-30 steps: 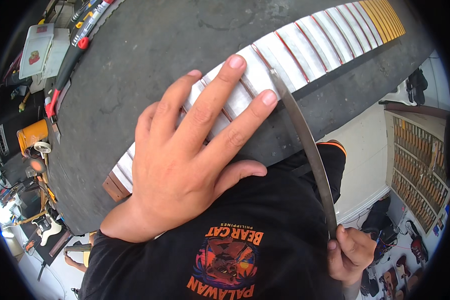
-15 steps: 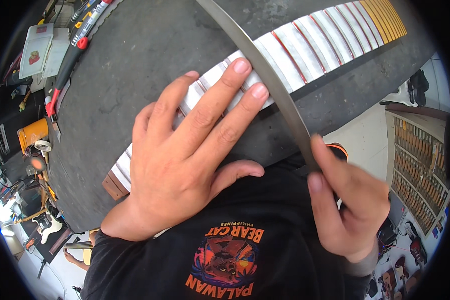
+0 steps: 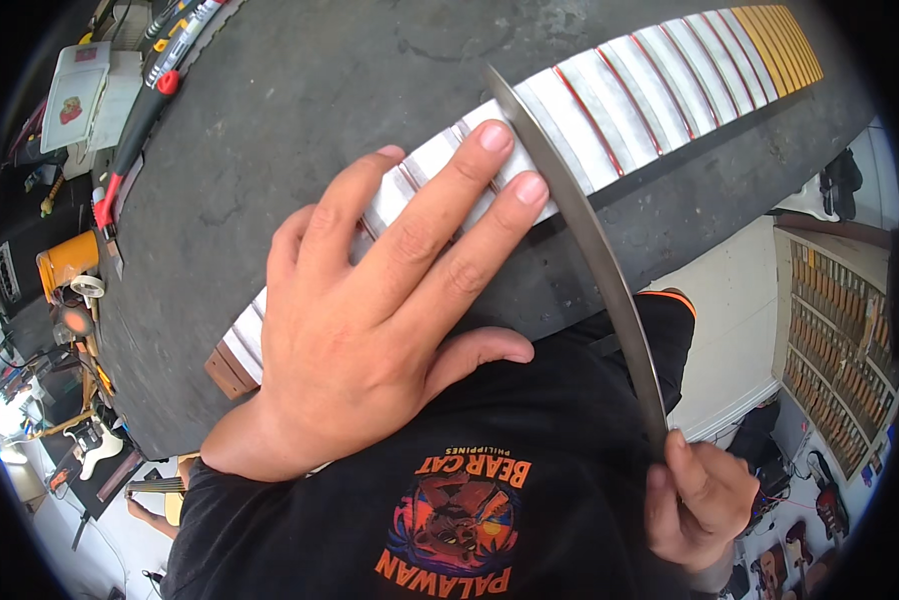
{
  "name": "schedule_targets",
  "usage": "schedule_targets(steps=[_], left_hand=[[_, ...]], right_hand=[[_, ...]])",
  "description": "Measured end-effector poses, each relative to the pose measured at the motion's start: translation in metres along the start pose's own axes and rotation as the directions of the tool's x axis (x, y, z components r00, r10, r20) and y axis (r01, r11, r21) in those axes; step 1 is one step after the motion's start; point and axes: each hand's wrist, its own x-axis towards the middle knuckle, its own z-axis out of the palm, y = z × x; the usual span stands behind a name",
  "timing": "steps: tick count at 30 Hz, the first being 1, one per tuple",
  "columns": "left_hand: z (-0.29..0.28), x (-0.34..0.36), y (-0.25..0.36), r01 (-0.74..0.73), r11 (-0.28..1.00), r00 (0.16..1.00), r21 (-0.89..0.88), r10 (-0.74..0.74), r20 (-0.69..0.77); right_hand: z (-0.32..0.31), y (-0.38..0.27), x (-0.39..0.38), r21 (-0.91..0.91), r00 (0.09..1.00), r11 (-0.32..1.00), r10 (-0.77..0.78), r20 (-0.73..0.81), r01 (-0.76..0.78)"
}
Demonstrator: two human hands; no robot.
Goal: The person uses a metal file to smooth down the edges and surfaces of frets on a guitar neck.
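Note:
My left hand (image 3: 365,300) lies open, fingers spread, pressing on a long fretboard (image 3: 590,115) covered in white tape with crosswise red-edged strips, yellowish at its far right and brown wood at its near left end. My right hand (image 3: 700,500), at lower right, is closed on the end of a long flat dark metal file (image 3: 610,280). The file lies across the fretboard just beside my left fingertips, with its tip slightly past the far edge. The stretch under my left hand is hidden.
A dark mat (image 3: 220,200) covers the bench, with pliers-like tools (image 3: 130,160), plastic cases (image 3: 70,90) and an orange container (image 3: 65,265) leftward. A wooden rack of small tools (image 3: 830,350) and guitars (image 3: 825,500) are rightward. Another person's hand (image 3: 150,520) is by a guitar neck at lower left.
My right hand pushed the file up-left across the fretboard, then drew it back down-right to near where it was a second ago. My left hand shifted slightly right.

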Motion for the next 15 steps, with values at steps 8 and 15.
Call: schedule_targets(steps=[8, 15], left_hand=[[0.0, -0.002, 0.0, 0.017, 1.0, 1.0, -0.005, -0.017, 0.002], [0.002, -0.001, 0.001, -0.008, 1.0, 1.0, 0.026, 0.008, -0.008]], right_hand=[[0.035, -0.001, 0.093, 0.089, 0.983, 0.982, -0.157, -0.099, 0.166], [0.014, 0.02, 0.002, 0.131, 0.998, 0.99, -0.046, -0.029, 0.05]])
